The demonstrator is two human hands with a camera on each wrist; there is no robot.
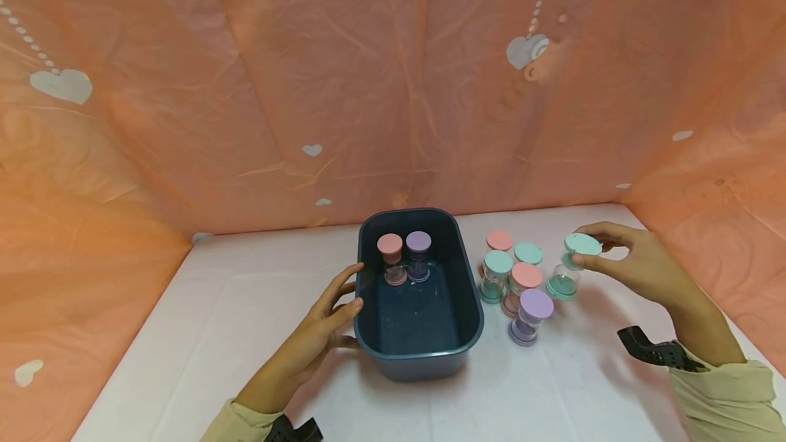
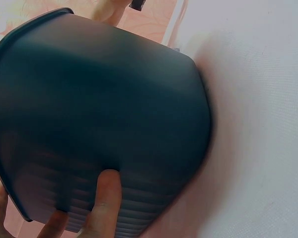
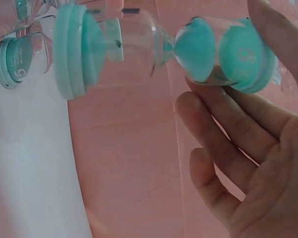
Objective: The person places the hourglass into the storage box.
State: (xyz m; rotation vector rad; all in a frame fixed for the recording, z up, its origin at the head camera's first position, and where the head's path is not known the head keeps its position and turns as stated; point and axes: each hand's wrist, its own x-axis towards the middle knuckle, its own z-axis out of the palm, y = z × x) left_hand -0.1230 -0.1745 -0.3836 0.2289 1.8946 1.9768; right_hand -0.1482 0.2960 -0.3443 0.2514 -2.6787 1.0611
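My right hand (image 1: 638,261) pinches a teal-capped sand timer (image 1: 583,244) by its upper end, thumb in front and fingers behind. In the right wrist view, teal sand shows in both bulbs of that upright timer. To its left stands a group of timers: two teal, two pink (image 1: 526,275) and one purple (image 1: 536,305). My left hand (image 1: 319,322) rests against the left side of a dark blue bin (image 1: 417,365), fingertips right at the rim. The left wrist view shows its fingers (image 2: 109,193) spread on the outer wall. Inside the bin stand a pink timer (image 1: 389,245) and a purple timer (image 1: 419,242).
A white cloth (image 1: 245,292) covers the table. Behind and at both sides hangs an orange sheet (image 1: 276,87) with white hearts. Dark straps (image 1: 660,352) sit at both wrists, beside rolled beige sleeves (image 1: 724,394).
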